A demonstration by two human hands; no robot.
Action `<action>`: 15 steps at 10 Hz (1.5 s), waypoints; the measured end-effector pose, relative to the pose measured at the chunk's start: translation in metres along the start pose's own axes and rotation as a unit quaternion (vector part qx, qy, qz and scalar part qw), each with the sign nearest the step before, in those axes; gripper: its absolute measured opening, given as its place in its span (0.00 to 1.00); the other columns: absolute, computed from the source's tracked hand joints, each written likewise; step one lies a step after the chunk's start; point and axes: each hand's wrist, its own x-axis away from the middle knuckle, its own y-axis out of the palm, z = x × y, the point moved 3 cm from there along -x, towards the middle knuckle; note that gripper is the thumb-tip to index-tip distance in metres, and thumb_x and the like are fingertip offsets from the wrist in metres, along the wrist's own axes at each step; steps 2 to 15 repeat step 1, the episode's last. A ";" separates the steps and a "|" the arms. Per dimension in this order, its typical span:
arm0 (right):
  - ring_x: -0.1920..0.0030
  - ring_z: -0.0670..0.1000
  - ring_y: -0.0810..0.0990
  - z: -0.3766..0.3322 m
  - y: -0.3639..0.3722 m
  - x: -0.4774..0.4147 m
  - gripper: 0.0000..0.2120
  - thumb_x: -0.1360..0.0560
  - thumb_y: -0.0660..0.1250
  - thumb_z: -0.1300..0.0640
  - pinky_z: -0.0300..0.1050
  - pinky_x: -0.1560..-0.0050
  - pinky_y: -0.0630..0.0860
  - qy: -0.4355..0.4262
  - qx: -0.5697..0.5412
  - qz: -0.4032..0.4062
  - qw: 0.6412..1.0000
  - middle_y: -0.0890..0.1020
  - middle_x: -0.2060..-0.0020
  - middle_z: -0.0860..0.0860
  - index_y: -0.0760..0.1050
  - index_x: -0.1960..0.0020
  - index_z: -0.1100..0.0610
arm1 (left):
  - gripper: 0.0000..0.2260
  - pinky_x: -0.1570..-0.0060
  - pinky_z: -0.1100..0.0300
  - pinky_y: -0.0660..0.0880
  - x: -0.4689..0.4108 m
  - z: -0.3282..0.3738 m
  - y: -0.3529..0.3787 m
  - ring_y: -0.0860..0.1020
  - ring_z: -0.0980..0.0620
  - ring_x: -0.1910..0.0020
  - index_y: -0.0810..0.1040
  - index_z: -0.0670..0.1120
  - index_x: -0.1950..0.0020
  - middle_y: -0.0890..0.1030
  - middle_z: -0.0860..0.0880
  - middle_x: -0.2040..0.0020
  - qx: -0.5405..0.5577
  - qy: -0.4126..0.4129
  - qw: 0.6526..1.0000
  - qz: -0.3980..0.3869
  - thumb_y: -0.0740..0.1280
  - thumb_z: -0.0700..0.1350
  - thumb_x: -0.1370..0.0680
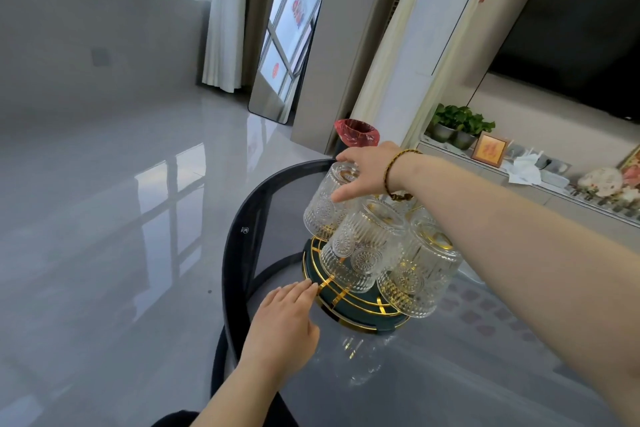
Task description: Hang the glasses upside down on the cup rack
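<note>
Glasses were almost all in place when I looked: several ribbed, embossed ones hung upside down and tilted outward on the cup rack [349,302], a round dark green base with gold wires, which stood on the grey glass table [450,374]. The right hand [363,170] reached over the rack and closed around the upturned bottom of the far glass [329,204], fingers curled over its top and the thumb on its side. This glass was already mouth down over the rack, though I could not tell if it sat fully on its peg. The left hand [284,319] lay flat and held nothing; its fingertips [304,288] touched the near rim of the base, I believed to steady it. I judged this was the seating step. Next, the glass needed a gentle push down until it rested, then a slow release without knocking the neighbour glass [360,246] just beside it.
</note>
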 end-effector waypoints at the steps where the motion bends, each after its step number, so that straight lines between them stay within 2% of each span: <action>1: 0.35 0.58 0.67 0.000 -0.004 0.007 0.34 0.33 0.62 0.37 0.49 0.37 0.64 -0.021 -0.080 0.068 0.994 0.68 0.33 0.53 0.60 0.33 0.51 | 0.23 0.29 0.60 0.47 -0.001 -0.003 -0.001 0.54 0.57 0.28 0.55 0.51 0.29 0.59 0.53 0.26 -0.005 -0.004 1.000 0.007 0.55 0.44 0.24; 15: 0.35 0.58 0.67 0.000 -0.004 0.007 0.34 0.33 0.62 0.37 0.49 0.37 0.64 -0.021 -0.080 0.068 0.994 0.68 0.33 0.53 0.60 0.33 0.51 | 0.23 0.29 0.60 0.47 -0.001 -0.003 -0.001 0.54 0.57 0.28 0.55 0.51 0.29 0.59 0.53 0.26 -0.005 -0.004 1.000 0.007 0.55 0.44 0.24</action>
